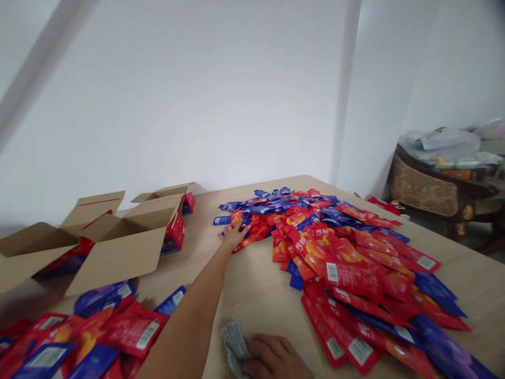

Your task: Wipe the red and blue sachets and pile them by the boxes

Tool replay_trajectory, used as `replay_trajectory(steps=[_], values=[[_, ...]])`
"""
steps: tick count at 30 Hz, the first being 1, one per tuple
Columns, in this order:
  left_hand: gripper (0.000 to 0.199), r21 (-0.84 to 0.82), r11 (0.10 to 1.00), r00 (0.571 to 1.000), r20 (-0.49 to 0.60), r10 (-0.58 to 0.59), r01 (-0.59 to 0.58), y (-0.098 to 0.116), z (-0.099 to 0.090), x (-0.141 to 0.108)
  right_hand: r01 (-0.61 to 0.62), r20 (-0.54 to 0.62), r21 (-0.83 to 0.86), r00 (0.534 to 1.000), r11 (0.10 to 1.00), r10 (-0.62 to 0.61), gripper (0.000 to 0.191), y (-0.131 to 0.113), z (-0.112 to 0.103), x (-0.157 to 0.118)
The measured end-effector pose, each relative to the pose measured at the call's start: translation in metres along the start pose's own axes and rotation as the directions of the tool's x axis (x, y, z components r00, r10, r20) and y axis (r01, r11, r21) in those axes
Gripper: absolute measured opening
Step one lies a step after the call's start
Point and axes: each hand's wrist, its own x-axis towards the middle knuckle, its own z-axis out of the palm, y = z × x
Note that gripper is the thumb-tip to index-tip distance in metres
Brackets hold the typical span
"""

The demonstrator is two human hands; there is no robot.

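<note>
Grey cloth [233, 347] is gripped by the right hand [278, 359] at six o'clock, its fingers curled over the bunched fabric on the counter [252, 287]. The left hand [235, 235] is stretched out just below the centre of the view, palm down with fingers spread; red packets [260, 227] are touched at the near left edge of the main pile [315, 252], but whether any is pinched cannot be told.

Large white Chinese characters are printed on the red fronts, the first seemingly 纯, above glossy orange-yellow shapes. White barcode panels are shown on several backs; the finer print is too small and blurred to be read, and no brand can be made out. Flat, shiny red and blue-violet pouches are heaped loosely from the centre out to four and five o'clock, many overlapping. A second pile [130, 329] is spread at eight o'clock, partly hidden by the left forearm.

Between eight and nine o'clock, three cartons [118, 258] are stood with flaps open, brown inside, red and blue outside. At three o'clock, plastic bags [450, 142] are heaped on a patterned armchair [422, 184]. A white wall [236, 95] is seen at twelve.
</note>
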Motion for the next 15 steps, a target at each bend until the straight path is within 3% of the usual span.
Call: replay_trajectory(steps=[3,7,11,15], values=[[0.073,-0.028,0.998,0.998,-0.016,0.054,-0.055,0.015,0.002,-0.048,-0.096,0.035,0.079,0.995,0.992,0.093,0.035,-0.016,-0.028,0.002],[0.069,-0.114,0.979,0.985,-0.041,0.167,-0.170,0.038,0.009,-0.120,-0.276,-0.073,0.333,0.946,0.902,0.316,0.048,-0.026,-0.056,-0.006],[0.056,-0.258,0.940,0.975,-0.052,0.217,-0.223,0.055,0.013,-0.183,-0.319,-0.256,0.579,0.803,0.750,0.539,0.038,-0.012,-0.062,-0.016],[0.044,-0.444,0.870,0.974,-0.035,0.224,-0.216,0.055,0.008,-0.225,-0.202,-0.393,0.736,0.649,0.646,0.651,0.033,0.000,-0.071,-0.024]])
